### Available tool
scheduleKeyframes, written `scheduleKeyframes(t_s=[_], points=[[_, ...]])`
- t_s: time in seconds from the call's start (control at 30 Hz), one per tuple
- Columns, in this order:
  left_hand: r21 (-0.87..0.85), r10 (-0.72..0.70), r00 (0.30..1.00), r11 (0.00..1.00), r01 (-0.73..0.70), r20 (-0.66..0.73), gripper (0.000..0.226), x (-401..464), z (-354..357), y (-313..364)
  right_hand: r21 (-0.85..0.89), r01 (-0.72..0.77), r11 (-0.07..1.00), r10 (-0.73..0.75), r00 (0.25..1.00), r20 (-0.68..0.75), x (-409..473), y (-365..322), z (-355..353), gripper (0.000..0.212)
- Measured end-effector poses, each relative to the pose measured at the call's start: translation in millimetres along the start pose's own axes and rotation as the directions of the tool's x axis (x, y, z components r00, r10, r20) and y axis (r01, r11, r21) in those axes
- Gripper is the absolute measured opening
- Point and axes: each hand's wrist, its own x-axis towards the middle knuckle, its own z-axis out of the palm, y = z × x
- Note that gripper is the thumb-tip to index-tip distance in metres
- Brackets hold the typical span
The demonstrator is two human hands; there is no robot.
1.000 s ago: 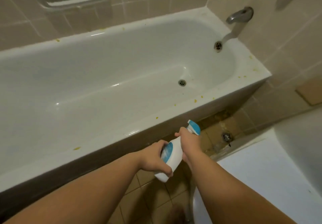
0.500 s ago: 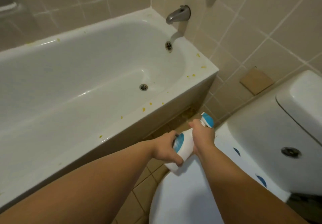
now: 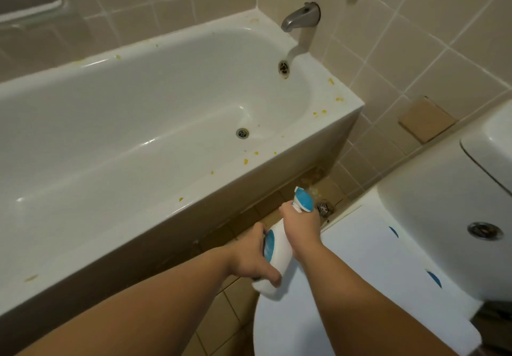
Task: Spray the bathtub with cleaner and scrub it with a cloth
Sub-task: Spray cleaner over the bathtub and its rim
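My view has swung right, then partly back; my hands have not changed grip. My left hand (image 3: 250, 258) grips the spray bottle (image 3: 277, 253) body, my right hand (image 3: 302, 226) its neck. Bathtub (image 3: 155, 123) unsprayed; no cloth visible.

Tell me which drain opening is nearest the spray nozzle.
The floor drain, a small metal grate on the tiles just right of the nozzle. The tub drain and overflow lie farther up, inside the bathtub.

white bathtub (image 3: 138, 123), yellow specks; white-blue spray bottle (image 3: 278, 247); beige tiles (image 3: 415, 37).
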Motion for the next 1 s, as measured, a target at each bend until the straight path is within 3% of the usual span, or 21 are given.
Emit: scheduleKeyframes(t_s=[0.4,0.67,0.87,1.0], points=[[-0.256,-0.174,0.971,0.958,0.128,-0.163,0.107,-165,39,-173,-0.145,0.198,0.969,-0.152,0.948,0.281,-139,101,150,0.017],[-0.477,-0.293,0.912,0.870,0.129,-0.288,0.111,-282,60,-273,-0.221,0.325,0.920,-0.177,0.845,0.504,-239,153,256,0.009],[-0.625,-0.421,0.846,0.768,0.140,-0.327,0.112,-369,83,-343,-0.290,0.437,0.852,-0.146,0.729,0.669,-320,196,328,0.014],[-0.710,-0.522,0.770,0.692,0.131,-0.368,0.110,-421,100,-383,-0.335,0.503,0.797,-0.111,0.667,0.737,-372,226,374,0.018]])
